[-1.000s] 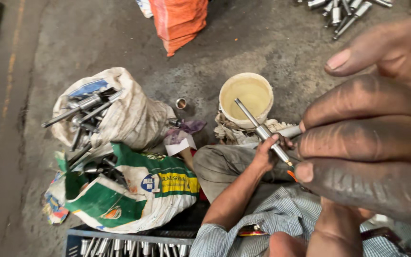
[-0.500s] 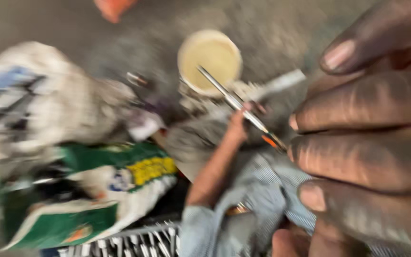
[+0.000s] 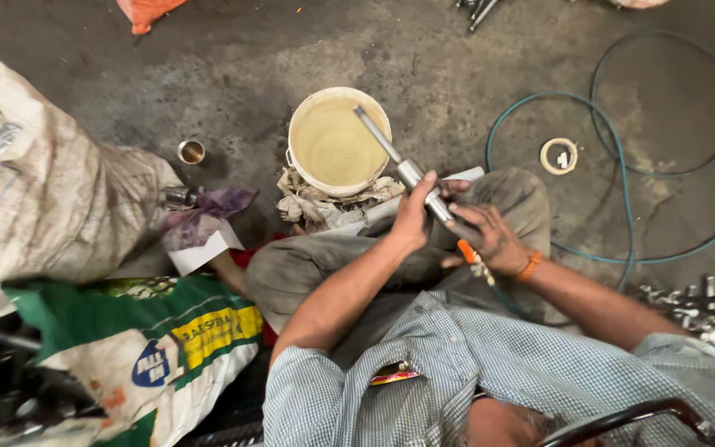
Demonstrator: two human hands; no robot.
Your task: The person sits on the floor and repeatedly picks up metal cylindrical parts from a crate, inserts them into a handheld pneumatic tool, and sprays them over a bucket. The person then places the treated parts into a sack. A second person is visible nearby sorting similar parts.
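Seated figure on the floor, viewed from above; both hands work one long metal rod (image 3: 403, 165). Landmark: the cream bucket (image 3: 338, 141) of pale liquid. The rod slants from over the bucket's right rim down toward the lap, so any drip would likely fall back into the bucket (my reading, not observed). Left hand (image 3: 414, 217) is closed around the rod's middle, just below the bucket, seemingly steadying it. Right hand (image 3: 490, 238), just right of that and lower, pinches the rod's lower end beside an orange piece (image 3: 466, 250); fingers curled, grip looks firm. The hands sit close together on the same rod, nearly touching. Crumpled rags (image 3: 316, 203) lie against the bucket's near side, probably for wiping. Left of the bucket: a small metal cup (image 3: 191, 151), a purple cloth (image 3: 208, 211), a large dirty white sack (image 3: 51, 199), and below it a green printed bag (image 3: 151, 339). Right of the bucket: a looped green hose (image 3: 622, 149) and a tape roll (image 3: 559, 156); further right and lower, a cluster of metal fittings (image 3: 688, 302). Surface is bare, stained concrete floor (image 3: 233, 66), dimly lit; no walls visible.
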